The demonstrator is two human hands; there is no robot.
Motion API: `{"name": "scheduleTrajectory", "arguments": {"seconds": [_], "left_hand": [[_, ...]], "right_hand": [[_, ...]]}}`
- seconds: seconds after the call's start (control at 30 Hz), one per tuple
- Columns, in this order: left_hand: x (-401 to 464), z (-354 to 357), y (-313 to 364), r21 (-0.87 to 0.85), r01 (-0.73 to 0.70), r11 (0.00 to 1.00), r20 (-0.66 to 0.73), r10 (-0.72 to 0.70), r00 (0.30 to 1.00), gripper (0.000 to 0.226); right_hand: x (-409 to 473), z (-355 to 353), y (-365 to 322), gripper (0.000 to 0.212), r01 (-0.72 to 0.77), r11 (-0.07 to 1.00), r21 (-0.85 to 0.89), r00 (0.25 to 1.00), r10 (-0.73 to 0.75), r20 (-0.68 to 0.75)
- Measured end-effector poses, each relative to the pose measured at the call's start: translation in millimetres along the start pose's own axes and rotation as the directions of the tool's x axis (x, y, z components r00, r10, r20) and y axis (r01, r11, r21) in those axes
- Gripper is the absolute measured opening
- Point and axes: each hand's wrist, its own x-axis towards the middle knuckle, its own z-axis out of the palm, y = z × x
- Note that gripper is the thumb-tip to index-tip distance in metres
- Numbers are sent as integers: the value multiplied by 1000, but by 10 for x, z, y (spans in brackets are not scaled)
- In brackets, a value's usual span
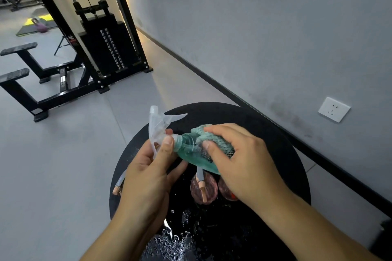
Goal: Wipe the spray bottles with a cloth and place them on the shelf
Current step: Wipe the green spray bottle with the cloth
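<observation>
Two hands worked over the black round table: left hand pinched the teal spray bottle at its neck, right hand clamped the teal cloth around its body. Best to rotate the bottle while wiping, gripping the neck firmly; no shelf was visible.

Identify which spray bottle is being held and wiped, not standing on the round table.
The teal bottle: the left hand grips its neck, the right hand presses the cloth on it. The pink bottles stand untouched.

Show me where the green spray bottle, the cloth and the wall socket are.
green spray bottle (pixel 186 144): head view, on its clear shoulder below the neck.
cloth (pixel 201 132): head view, on its upper fold.
wall socket (pixel 334 109): head view, on the plate's middle.
</observation>
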Motion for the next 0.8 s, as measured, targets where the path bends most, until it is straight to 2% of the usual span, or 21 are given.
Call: {"name": "scheduleTrajectory", "arguments": {"seconds": [0.1,0.3,0.47,0.7,0.8], "left_hand": [[5,-29,15,19,-2,1000,-6,2,1000,28],[23,-70,62,9,-59,998,-34,59,998,18],[11,-53,68,10,-44,999,-41,44,998,19],[47,-99,127,20,-51,999,-117,53,992,18],[21,-65,110,49,-52,997,-97,56,994,18]], "right_hand": [[12,2,-8,25,22,999,-33,999,-20,34],[42,-52,85,23,-33,999,-29,998,32,-45],[-8,36,21,28,47,998,-29,998,-46,48],[41,-34,121,24,-31,999,-10,998,30,-52],[-4,26,61,26,14,1000,19,1000,-14,3]]}}
